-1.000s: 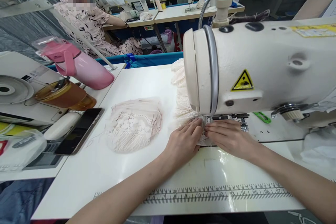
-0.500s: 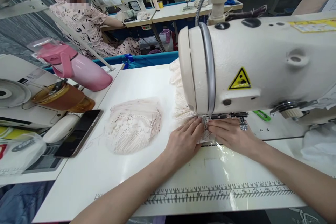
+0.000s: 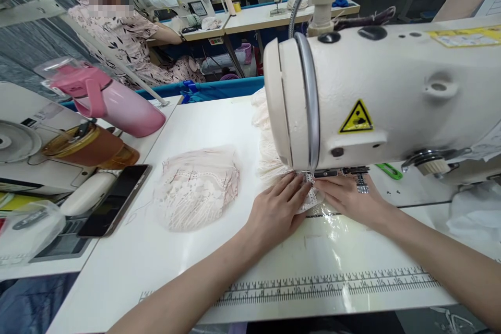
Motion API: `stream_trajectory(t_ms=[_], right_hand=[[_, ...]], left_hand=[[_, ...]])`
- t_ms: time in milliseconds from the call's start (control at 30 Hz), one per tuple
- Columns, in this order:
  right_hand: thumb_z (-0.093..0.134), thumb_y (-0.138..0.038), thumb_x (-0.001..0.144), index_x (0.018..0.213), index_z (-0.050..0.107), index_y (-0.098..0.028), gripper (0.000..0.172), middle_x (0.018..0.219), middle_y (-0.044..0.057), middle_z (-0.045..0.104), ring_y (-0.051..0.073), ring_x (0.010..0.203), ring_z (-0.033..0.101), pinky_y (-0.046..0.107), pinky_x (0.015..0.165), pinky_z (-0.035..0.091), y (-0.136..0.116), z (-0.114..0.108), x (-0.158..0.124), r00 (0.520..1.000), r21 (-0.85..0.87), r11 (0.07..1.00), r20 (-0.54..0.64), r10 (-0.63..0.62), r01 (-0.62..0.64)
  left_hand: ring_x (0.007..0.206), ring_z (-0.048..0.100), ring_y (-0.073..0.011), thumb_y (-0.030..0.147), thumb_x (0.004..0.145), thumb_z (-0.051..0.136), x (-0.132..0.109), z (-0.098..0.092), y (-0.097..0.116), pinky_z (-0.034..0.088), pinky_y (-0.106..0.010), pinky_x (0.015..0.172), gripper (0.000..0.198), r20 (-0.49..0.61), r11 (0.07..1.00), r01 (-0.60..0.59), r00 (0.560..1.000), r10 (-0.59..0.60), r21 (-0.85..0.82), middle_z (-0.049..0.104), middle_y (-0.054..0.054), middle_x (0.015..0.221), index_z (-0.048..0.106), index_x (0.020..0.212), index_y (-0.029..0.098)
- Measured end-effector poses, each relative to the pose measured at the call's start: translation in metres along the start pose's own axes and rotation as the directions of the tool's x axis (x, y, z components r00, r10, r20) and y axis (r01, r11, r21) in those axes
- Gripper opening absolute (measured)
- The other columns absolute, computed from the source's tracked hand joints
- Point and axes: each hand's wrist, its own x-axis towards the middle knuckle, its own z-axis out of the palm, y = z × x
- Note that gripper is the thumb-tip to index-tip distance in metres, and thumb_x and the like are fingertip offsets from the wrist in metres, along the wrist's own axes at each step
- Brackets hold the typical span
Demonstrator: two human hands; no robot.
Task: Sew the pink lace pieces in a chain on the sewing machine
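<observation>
Under the head of a white sewing machine point(image 3: 376, 94) lies a piece of cream lace fabric point(image 3: 270, 154), running back along the machine's left side. My left hand point(image 3: 276, 206) rests flat on the lace just left of the needle area, fingers stretched forward. On the other side, my right hand point(image 3: 348, 195) lies at the lace edge, partly behind the presser parts; its fingertips are hidden beneath the machine head. A small lace strip shows between the two hands. To the left, a separate gathered lace piece point(image 3: 199, 188) lies on the white table.
Left of the table stand a pink bottle point(image 3: 113, 99), an amber cup point(image 3: 90, 143) and a dark phone point(image 3: 115, 201). A green thread snipper point(image 3: 389, 171) lies right of the needle. A printed ruler point(image 3: 313, 289) runs along the front edge. Another person point(image 3: 121, 36) sits at a machine behind.
My right hand has shifted slightly right, and more of the lace strip shows between my hands. My left fingers have moved a little over the lace. The view has drifted slightly.
</observation>
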Motion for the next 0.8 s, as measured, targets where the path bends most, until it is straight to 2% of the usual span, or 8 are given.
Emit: stream_trajectory(t_ms=[133, 267, 367, 500, 600, 700, 800], right_hand=[[0.045, -0.008, 0.085, 0.086, 0.066, -0.021, 0.024, 0.085, 0.0, 0.071, 0.016, 0.073, 0.061, 0.032, 0.071, 0.041, 0.003, 0.0, 0.004, 1.0, -0.06, 0.998, -0.015, -0.002, 0.001], [0.045, -0.011, 0.084, 0.086, 0.065, -0.023, 0.024, 0.084, -0.001, 0.07, 0.016, 0.069, 0.058, 0.032, 0.069, 0.04, 0.008, 0.008, 0.002, 0.996, -0.026, 0.999, -0.083, -0.043, 0.041], [0.044, -0.011, 0.086, 0.088, 0.066, -0.025, 0.026, 0.083, 0.0, 0.07, 0.016, 0.068, 0.056, 0.032, 0.065, 0.041, 0.01, 0.016, -0.002, 0.998, -0.01, 1.0, -0.064, -0.007, 0.006], [0.042, -0.017, 0.091, 0.088, 0.067, -0.026, 0.026, 0.08, 0.0, 0.069, 0.015, 0.064, 0.056, 0.03, 0.059, 0.043, 0.006, 0.017, -0.004, 0.998, -0.031, 0.999, -0.056, 0.011, -0.013], [0.048, -0.022, 0.092, 0.092, 0.068, -0.026, 0.02, 0.085, 0.0, 0.07, 0.015, 0.066, 0.056, 0.03, 0.058, 0.042, 0.002, 0.01, -0.002, 0.998, -0.169, 0.985, -0.056, -0.033, 0.023], [0.055, -0.015, 0.087, 0.096, 0.067, -0.024, 0.017, 0.09, -0.001, 0.071, 0.016, 0.069, 0.057, 0.031, 0.059, 0.04, -0.002, 0.003, 0.001, 0.997, -0.289, 0.955, -0.034, -0.075, 0.062], [0.051, -0.003, 0.082, 0.094, 0.067, -0.021, 0.027, 0.089, -0.002, 0.071, 0.015, 0.073, 0.058, 0.031, 0.061, 0.038, -0.002, 0.003, 0.003, 0.994, -0.239, 0.965, 0.023, -0.11, 0.112]], left_hand=[[0.126, 0.051, -0.0278, 0.027, 0.092, 0.047, 0.0, 0.0, 0.0, 0.047, -0.044, 0.103, 0.042, 0.015, 1.0, 0.004, 1.0, -0.004, 0.001, 0.056, -0.011, 0.134, 0.054, 0.131, 0.012], [0.126, 0.05, -0.029, 0.027, 0.092, 0.047, 0.002, 0.0, -0.001, 0.048, -0.044, 0.102, 0.043, 0.009, 1.0, 0.011, 1.0, -0.011, 0.003, 0.055, -0.012, 0.135, 0.054, 0.131, 0.011], [0.125, 0.051, -0.03, 0.027, 0.092, 0.047, 0.003, 0.001, -0.002, 0.048, -0.045, 0.102, 0.042, -0.006, 1.0, 0.006, 1.0, -0.006, 0.016, 0.056, -0.012, 0.133, 0.054, 0.13, 0.011], [0.124, 0.053, -0.0257, 0.014, 0.092, 0.043, 0.002, 0.003, -0.005, 0.048, -0.041, 0.103, 0.038, -0.063, 0.992, -0.12, 0.991, 0.121, 0.022, 0.057, -0.01, 0.132, 0.056, 0.127, 0.007], [0.121, 0.056, -0.023, 0.012, 0.093, 0.04, 0.0, 0.003, -0.007, 0.05, -0.037, 0.1, 0.037, -0.055, 0.982, -0.187, 0.981, 0.188, 0.027, 0.058, -0.012, 0.13, 0.055, 0.127, 0.005], [0.119, 0.057, -0.0236, 0.013, 0.094, 0.038, -0.001, 0.0, -0.009, 0.051, -0.038, 0.1, 0.037, -0.024, 0.982, -0.185, 0.982, 0.186, 0.039, 0.058, -0.014, 0.13, 0.055, 0.126, 0.004], [0.12, 0.057, -0.0239, 0.011, 0.093, 0.039, 0.0, -0.003, -0.013, 0.05, -0.038, 0.101, 0.038, -0.002, 0.984, -0.175, 0.985, 0.175, 0.036, 0.058, -0.013, 0.129, 0.056, 0.126, 0.005]])
